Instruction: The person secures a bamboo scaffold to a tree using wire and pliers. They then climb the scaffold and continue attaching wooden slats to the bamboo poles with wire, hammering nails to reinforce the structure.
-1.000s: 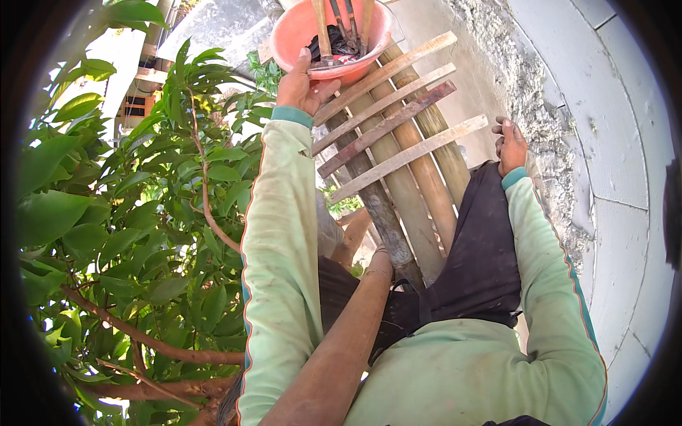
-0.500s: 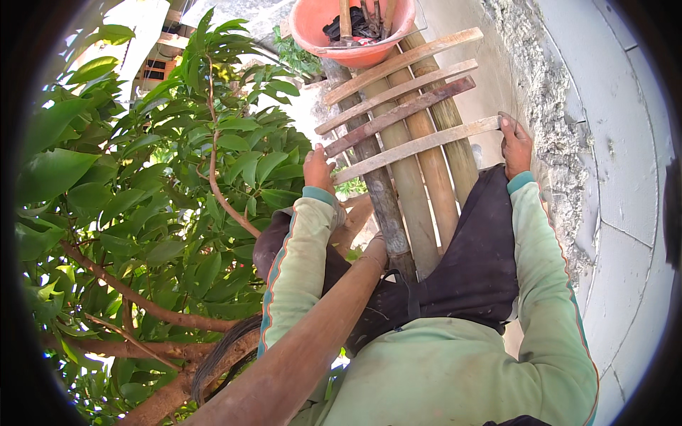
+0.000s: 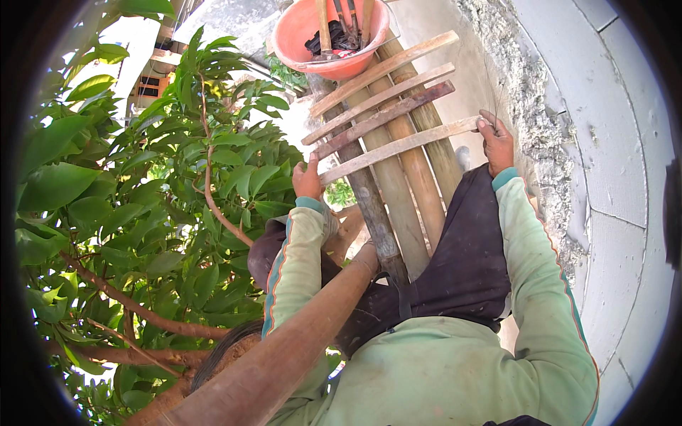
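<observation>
Nearest slat [image 3: 401, 149]: pale wood, centre of the frame, slanting up to the right across the poles [image 3: 395, 199]; whether it rests on them or is lifted slightly cannot be told.
Right hand [image 3: 499, 145]: right of centre, thumb and fingers pinching the right end of that slat.
Left hand [image 3: 307, 179]: left of centre, fingertips at the slat's left end; whether they grip it or only touch it cannot be told.
Reddish slat [image 3: 387, 118]: next one up in the frame, darker than the rest, its left end near the left hand's fingers.
Upper slats: a thin pale slat [image 3: 380, 103] and, above it, a broader tan slat [image 3: 387, 73], both crossing the poles at a similar slant.
Poles: a row side by side from upper centre to the person's lap, the leftmost dark and mottled.
Bucket [image 3: 284, 48]: orange-pink, top centre, holding upright tool handles [image 3: 325, 28] and crumpled black material [image 3: 312, 46].
Clothing: pale green shirt [image 3: 440, 369] at the bottom, dark trousers [image 3: 465, 263] above it.
Surroundings: leafy branches [image 3: 163, 213] fill the left side; a pale grey wall [image 3: 618, 184] curves along the right.
</observation>
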Demonstrator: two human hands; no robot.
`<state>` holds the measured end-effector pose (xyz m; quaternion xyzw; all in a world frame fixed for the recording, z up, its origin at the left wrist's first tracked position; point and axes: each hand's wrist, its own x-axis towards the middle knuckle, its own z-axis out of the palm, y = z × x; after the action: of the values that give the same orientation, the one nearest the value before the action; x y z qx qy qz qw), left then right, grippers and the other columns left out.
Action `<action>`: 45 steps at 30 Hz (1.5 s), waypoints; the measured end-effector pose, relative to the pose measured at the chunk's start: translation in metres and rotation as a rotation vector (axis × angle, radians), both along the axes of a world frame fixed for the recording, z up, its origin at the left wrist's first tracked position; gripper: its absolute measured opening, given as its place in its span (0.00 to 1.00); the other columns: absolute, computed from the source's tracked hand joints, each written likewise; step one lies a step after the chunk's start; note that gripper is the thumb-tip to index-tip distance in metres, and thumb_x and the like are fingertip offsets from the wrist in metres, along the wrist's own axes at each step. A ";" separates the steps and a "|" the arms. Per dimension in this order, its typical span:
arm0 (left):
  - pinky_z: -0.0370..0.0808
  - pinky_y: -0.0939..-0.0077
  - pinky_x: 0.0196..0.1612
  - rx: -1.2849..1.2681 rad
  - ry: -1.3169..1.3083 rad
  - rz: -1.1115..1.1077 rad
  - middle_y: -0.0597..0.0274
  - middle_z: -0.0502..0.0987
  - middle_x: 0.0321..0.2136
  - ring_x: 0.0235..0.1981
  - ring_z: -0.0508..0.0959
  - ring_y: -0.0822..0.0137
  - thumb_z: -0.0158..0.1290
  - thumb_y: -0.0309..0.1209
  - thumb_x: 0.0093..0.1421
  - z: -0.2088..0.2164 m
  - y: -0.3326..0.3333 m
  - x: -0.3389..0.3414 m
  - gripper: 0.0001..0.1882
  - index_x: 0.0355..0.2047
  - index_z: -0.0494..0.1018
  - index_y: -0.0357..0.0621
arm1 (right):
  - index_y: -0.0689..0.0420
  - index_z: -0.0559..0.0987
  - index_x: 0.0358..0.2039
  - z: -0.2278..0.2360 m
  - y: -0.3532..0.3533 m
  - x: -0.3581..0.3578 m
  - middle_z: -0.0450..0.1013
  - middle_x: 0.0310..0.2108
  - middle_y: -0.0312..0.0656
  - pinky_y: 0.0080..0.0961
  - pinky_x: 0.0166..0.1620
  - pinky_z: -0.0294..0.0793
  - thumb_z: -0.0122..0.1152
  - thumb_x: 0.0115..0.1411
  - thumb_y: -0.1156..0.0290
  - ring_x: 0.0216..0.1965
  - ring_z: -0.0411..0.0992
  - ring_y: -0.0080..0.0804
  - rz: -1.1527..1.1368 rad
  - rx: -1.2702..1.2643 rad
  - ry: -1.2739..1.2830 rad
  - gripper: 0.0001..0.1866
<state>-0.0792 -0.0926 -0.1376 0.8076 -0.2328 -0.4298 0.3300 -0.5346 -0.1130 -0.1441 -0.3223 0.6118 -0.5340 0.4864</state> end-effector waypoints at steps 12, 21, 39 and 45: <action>0.79 0.65 0.30 0.349 -0.065 -0.399 0.53 0.83 0.37 0.27 0.82 0.63 0.61 0.49 0.63 0.030 0.044 0.004 0.29 0.50 0.79 0.33 | 0.63 0.82 0.48 -0.016 0.008 -0.016 0.80 0.35 0.38 0.16 0.31 0.64 0.66 0.65 0.66 0.25 0.64 0.14 0.078 0.057 0.059 0.16; 0.77 0.65 0.30 0.147 0.086 -0.119 0.55 0.81 0.43 0.31 0.80 0.64 0.57 0.42 0.66 0.024 0.045 0.000 0.27 0.60 0.73 0.37 | 0.57 0.86 0.47 0.002 0.007 -0.015 0.81 0.44 0.44 0.32 0.55 0.74 0.62 0.69 0.62 0.49 0.78 0.36 -0.151 -0.162 0.553 0.14; 0.79 0.68 0.41 -0.324 0.184 -0.024 0.49 0.78 0.51 0.40 0.82 0.63 0.58 0.29 0.64 0.004 0.029 0.001 0.30 0.65 0.66 0.38 | 0.59 0.82 0.46 0.025 -0.078 0.013 0.82 0.39 0.51 0.37 0.48 0.77 0.65 0.64 0.65 0.43 0.81 0.46 0.465 -0.210 0.756 0.13; 0.80 0.69 0.39 -0.241 0.129 -0.079 0.49 0.80 0.43 0.38 0.83 0.65 0.60 0.28 0.63 0.002 0.038 -0.009 0.24 0.57 0.68 0.33 | 0.59 0.82 0.47 0.030 -0.050 -0.008 0.81 0.33 0.47 0.32 0.42 0.77 0.67 0.62 0.67 0.35 0.78 0.34 0.497 -0.039 0.666 0.15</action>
<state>-0.0880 -0.0550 -0.1359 0.7232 -0.2924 -0.4623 0.4217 -0.5423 -0.1635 -0.1138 -0.6244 0.6290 -0.2782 0.3701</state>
